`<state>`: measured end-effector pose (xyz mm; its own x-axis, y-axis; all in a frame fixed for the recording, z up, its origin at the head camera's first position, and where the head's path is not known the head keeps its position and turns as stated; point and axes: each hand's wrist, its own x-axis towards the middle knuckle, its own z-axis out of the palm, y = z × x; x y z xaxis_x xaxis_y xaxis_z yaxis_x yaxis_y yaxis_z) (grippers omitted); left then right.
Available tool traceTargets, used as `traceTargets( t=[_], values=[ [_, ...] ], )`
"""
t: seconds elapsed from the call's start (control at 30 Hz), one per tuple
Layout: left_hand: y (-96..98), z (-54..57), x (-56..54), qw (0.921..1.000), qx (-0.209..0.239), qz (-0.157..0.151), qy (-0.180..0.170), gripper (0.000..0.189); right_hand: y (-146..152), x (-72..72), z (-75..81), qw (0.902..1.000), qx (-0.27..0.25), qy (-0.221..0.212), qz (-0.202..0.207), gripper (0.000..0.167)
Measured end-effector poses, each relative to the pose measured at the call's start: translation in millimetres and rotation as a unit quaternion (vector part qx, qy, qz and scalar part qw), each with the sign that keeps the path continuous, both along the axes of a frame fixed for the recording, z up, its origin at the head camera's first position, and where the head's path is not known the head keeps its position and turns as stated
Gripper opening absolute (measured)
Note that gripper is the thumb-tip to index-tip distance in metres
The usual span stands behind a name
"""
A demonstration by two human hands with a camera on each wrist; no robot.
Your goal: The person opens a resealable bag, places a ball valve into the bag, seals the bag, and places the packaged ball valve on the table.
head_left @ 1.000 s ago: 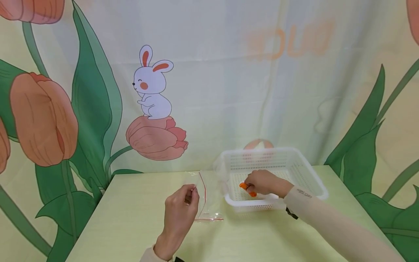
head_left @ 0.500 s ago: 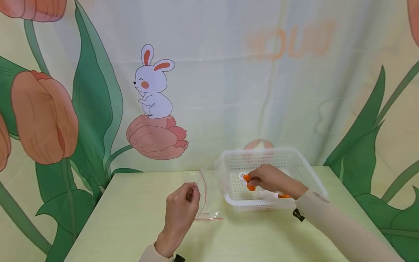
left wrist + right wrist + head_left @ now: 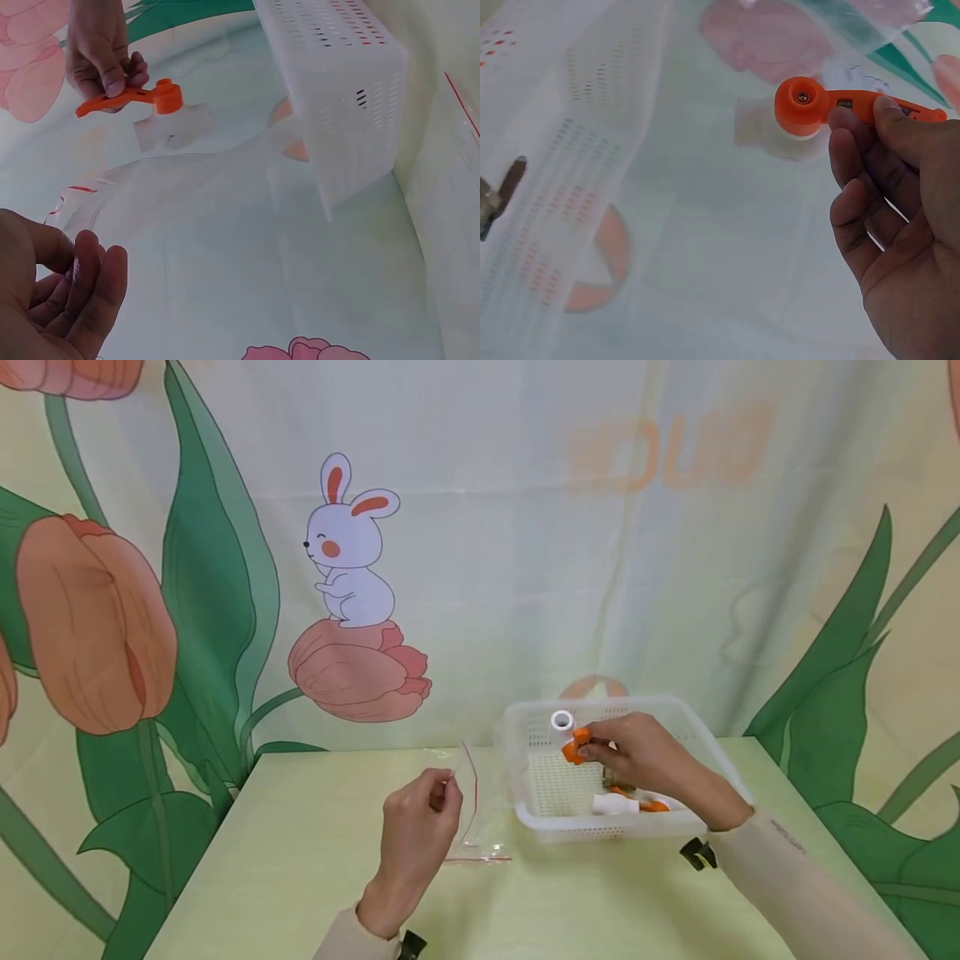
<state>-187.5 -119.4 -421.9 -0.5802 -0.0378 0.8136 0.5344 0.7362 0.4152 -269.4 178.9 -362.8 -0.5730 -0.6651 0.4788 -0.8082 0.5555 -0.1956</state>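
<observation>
My right hand (image 3: 652,764) grips the orange lever of a white plastic ball valve (image 3: 574,747), raised above the basket. In the right wrist view, thumb and fingers pinch the lever of the valve (image 3: 801,109), whose white body hangs beyond it. My left hand (image 3: 420,831) pinches the edge of a clear zip bag (image 3: 467,793) with a red seal line, left of the basket. The left wrist view has this bag (image 3: 172,184) spreading out from the fingertips of the left hand (image 3: 67,292), below the valve (image 3: 168,97).
A white perforated plastic basket (image 3: 532,818) stands on the pale table (image 3: 300,860). Inside it lie another white valve (image 3: 617,804) with an orange handle and a brass-coloured metal piece (image 3: 618,779), partly hidden. Clear plastic with a red line (image 3: 461,105) lies flat on the table. A printed curtain hangs behind.
My right hand has lifted the valve up from inside the basket, exposing its white body and the items below. The left hand stays almost in place with the bag.
</observation>
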Motion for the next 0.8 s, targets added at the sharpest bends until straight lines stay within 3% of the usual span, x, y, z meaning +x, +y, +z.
traceTargets(
  t=[0.27, 0.37, 0.57, 0.8],
  values=[
    [-0.7, 7.6, 3.2, 0.9995, 0.002, 0.032, -0.005, 0.007, -1.1, 25.6, 20.0, 0.9916, -0.078, 0.089, 0.051, 0.016],
    [-0.8, 10.4, 5.1, 0.9992, 0.000, 0.038, -0.013, 0.006, -3.1, 34.6, 26.1, 0.9855, -0.102, 0.116, 0.071, 0.010],
    [-0.8, 18.2, 10.7, 0.9987, -0.009, 0.048, -0.018, 0.006, -11.4, 51.9, 37.5, 0.9733, -0.141, 0.148, 0.104, 0.028],
    [-2.1, 29.7, 19.6, 0.9976, -0.013, 0.067, -0.011, 0.008, -18.7, 69.2, 45.1, 0.9649, -0.153, 0.163, 0.137, 0.027]
  ],
)
